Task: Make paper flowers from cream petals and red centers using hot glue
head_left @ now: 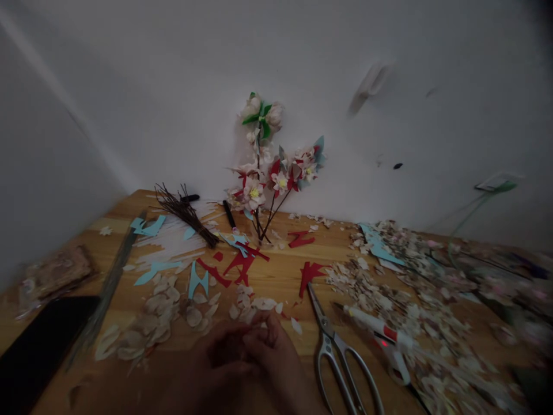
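Observation:
My left hand (211, 360) and my right hand (276, 351) meet low in the middle of the view. Their fingers are curled and pressed together, and what is between them is too dark and hidden to make out. Just beyond my fingers lie small pale petals (263, 304). A heap of larger cream petals (158, 314) sits to the left. Metal scissors (326, 328) rest to the right of my right hand, their tips on a red cut scrap (309, 274). Past them lies a white glue gun (380, 329) with a small red light.
Flower stems with white blooms (253, 193) lean on the wall at the back. A bundle of brown twigs (190, 219) lies on thin white sticks (162, 245). Red and light-blue scraps (199, 279) are scattered about. Dried petals (371, 282) cover the right side; a black slab (47, 346) lies left.

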The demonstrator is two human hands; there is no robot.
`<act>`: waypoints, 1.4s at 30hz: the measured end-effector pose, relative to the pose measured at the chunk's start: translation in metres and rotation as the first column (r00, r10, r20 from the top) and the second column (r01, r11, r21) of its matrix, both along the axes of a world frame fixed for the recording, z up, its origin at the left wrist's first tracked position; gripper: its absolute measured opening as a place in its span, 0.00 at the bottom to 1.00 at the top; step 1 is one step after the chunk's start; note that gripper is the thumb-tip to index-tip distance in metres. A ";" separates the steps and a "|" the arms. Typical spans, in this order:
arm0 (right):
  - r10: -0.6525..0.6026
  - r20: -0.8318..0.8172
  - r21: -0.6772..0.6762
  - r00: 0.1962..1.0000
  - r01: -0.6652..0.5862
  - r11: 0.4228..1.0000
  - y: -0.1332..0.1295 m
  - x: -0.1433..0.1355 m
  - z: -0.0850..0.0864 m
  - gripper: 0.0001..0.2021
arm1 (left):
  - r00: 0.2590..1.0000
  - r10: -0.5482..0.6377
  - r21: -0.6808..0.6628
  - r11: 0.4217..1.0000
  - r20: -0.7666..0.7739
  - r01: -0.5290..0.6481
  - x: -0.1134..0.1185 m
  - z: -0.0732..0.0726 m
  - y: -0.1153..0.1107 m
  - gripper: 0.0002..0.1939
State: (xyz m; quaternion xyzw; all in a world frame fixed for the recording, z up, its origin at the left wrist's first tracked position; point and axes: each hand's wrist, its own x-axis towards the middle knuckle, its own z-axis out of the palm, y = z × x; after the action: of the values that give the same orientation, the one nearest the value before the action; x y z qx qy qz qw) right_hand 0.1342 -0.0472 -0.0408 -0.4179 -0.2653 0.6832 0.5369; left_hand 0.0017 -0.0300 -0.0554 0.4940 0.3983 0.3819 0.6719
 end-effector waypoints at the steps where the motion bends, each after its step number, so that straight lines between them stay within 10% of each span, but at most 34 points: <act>1: -0.003 -0.032 -0.014 0.999 0.002 1.000 -0.001 -0.002 -0.001 0.19 | 0.998 0.000 0.001 1.000 0.058 0.000 0.001 -0.002 -0.001 0.17; 18: -0.039 0.295 0.115 0.955 0.005 0.993 0.000 -0.005 -0.003 0.18 | 0.983 0.181 -0.066 0.981 0.003 -0.181 0.003 0.014 -0.007 0.04; 25: -0.209 0.765 0.294 0.610 -0.041 0.955 0.008 0.060 0.007 0.11 | 0.966 0.258 -0.128 0.958 0.002 -0.256 -0.009 0.011 -0.008 0.11; 34: -0.091 0.980 0.138 0.177 -0.277 0.951 0.009 0.102 0.002 0.12 | 0.968 0.250 -0.070 0.966 0.002 -0.249 -0.016 -0.002 -0.017 0.09; 42: -0.031 0.993 0.067 0.115 -0.329 0.942 0.008 0.099 -0.001 0.14 | 0.973 0.229 -0.007 0.973 0.007 -0.229 -0.014 0.007 -0.016 0.09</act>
State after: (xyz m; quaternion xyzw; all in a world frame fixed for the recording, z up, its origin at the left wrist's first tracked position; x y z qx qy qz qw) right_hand 0.2337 -0.0394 -0.0420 -0.6556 -0.6835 0.2448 0.2076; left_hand -0.0125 -0.0460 -0.0480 0.4414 0.4510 0.4574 0.6265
